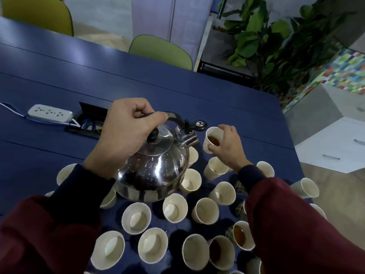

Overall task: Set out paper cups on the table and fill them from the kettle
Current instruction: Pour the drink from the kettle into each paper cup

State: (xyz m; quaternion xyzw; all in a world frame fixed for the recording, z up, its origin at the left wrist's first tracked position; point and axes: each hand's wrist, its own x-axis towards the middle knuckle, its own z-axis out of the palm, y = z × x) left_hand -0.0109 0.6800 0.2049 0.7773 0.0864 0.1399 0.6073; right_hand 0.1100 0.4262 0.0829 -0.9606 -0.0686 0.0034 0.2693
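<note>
My left hand (126, 131) grips the black handle of a shiny steel kettle (156, 171) held above the blue table (227, 107), its spout pointing right with the whistle cap flipped open. My right hand (229, 147) holds a white paper cup (212, 139) just right of the spout; it is tilted toward the spout and has brown liquid inside. Several white paper cups stand on the table below, most holding no liquid, such as the cup in the middle (174, 207). Two cups at the lower right, the nearer cup (221, 252) and the patterned cup (242, 235), hold brown liquid.
A white power strip (49, 113) lies at the left beside an open cable box (89, 123) in the table. Green chairs (160, 51) stand along the far edge. A leafy plant (276, 46) and a white drawer unit (333, 145) stand beyond the table's right edge.
</note>
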